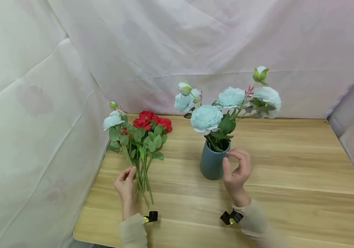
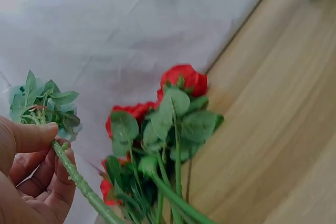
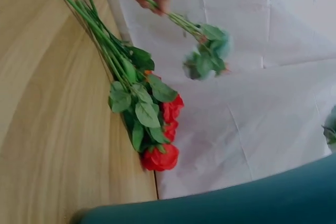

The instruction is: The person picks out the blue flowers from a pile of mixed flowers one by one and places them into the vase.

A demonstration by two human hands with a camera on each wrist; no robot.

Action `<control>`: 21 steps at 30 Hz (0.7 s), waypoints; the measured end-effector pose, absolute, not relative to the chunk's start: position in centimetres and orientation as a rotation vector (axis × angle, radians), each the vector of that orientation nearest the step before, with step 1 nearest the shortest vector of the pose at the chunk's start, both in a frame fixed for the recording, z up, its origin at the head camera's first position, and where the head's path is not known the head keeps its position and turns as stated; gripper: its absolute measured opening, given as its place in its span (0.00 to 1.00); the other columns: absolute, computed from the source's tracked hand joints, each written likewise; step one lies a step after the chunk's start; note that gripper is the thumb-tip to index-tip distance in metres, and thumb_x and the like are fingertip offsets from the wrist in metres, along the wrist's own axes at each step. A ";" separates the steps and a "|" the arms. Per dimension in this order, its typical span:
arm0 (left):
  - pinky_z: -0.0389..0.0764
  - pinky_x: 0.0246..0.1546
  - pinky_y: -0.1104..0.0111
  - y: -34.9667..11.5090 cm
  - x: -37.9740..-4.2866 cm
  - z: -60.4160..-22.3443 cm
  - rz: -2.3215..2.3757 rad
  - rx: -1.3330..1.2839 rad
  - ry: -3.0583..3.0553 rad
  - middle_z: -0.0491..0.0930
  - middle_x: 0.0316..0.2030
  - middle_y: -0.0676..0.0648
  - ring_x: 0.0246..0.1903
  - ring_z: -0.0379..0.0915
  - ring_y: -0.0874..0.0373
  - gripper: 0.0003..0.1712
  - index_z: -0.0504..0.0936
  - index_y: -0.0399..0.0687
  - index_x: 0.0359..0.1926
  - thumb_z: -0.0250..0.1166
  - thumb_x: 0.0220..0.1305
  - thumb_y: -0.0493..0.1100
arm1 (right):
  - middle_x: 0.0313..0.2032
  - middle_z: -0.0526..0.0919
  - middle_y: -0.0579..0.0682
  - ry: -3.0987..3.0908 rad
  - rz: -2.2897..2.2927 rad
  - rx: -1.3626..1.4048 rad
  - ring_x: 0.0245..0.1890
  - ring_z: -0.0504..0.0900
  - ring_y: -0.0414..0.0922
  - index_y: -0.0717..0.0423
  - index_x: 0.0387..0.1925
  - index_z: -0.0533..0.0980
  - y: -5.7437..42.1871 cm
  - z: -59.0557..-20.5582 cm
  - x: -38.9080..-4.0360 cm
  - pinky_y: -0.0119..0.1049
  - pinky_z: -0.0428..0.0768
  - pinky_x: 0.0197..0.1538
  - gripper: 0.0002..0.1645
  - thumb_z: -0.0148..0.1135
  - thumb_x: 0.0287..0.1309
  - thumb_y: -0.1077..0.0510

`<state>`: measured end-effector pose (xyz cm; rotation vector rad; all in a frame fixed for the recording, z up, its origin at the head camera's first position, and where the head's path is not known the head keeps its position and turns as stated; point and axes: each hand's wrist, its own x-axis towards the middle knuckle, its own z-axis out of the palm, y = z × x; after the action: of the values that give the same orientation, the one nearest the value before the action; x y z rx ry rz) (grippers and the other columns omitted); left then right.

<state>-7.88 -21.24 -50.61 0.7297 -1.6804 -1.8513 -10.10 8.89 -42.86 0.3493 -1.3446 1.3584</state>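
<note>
My left hand point(image 1: 126, 183) pinches the green stem point(image 2: 84, 187) of a pale blue artificial flower point(image 1: 113, 120) between thumb and fingers. The flower is lifted beside several red roses point(image 2: 184, 80) whose stems lie on the table. A blue-grey vase point(image 1: 210, 164) stands upright, holding several pale blue flowers point(image 1: 206, 119) and buds. At the vase's right side is my right hand point(image 1: 238, 170), thumb and fingers bent but apart, fingertips close to the rim; whether they touch it I cannot tell. In the right wrist view the vase point(image 3: 226, 203) fills the bottom edge, and the right hand is out of sight.
The wooden table point(image 1: 288, 165) extends to the right of the vase and in front of it. Pale cloth point(image 1: 164, 41) hangs behind the table and along both sides. Flower heads in the vase spread wide to left and right above its rim.
</note>
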 end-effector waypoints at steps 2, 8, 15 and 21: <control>0.77 0.22 0.78 -20.9 -8.0 -50.2 -1.884 0.671 -1.649 0.80 0.21 0.56 0.21 0.73 0.66 0.05 0.85 0.42 0.24 0.69 0.53 0.31 | 0.21 0.73 0.64 -1.321 1.337 0.407 0.28 0.73 0.49 0.76 0.20 0.71 8.5 -43.2 -9.8 0.32 0.72 0.40 0.19 0.58 0.53 0.60; 0.76 0.21 0.79 -19.3 -8.1 -48.6 -1.971 0.495 -1.597 0.81 0.21 0.55 0.19 0.73 0.67 0.06 0.86 0.45 0.23 0.70 0.52 0.31 | 0.20 0.74 0.63 -1.356 1.242 0.604 0.24 0.72 0.53 0.73 0.19 0.72 7.4 -43.4 -8.9 0.33 0.72 0.36 0.20 0.57 0.57 0.58; 0.78 0.24 0.78 -16.4 -7.8 -45.5 -2.120 0.233 -1.550 0.82 0.23 0.54 0.21 0.75 0.66 0.05 0.85 0.39 0.25 0.68 0.53 0.28 | 0.25 0.80 0.60 -1.567 1.274 0.894 0.25 0.77 0.52 0.72 0.27 0.78 6.2 -43.5 -8.3 0.39 0.75 0.32 0.19 0.55 0.63 0.57; 0.79 0.27 0.77 -14.0 -7.7 -44.2 -2.273 0.090 -1.501 0.83 0.25 0.53 0.24 0.76 0.65 0.11 0.85 0.47 0.24 0.66 0.53 0.26 | 0.31 0.82 0.62 -1.851 1.432 0.987 0.30 0.79 0.53 0.71 0.35 0.78 5.4 -42.7 -7.2 0.40 0.78 0.33 0.08 0.64 0.50 0.70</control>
<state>-7.68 -14.02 -44.22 0.0897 -1.5014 -2.2728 -7.18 5.36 -42.70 0.9872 -1.8513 1.4322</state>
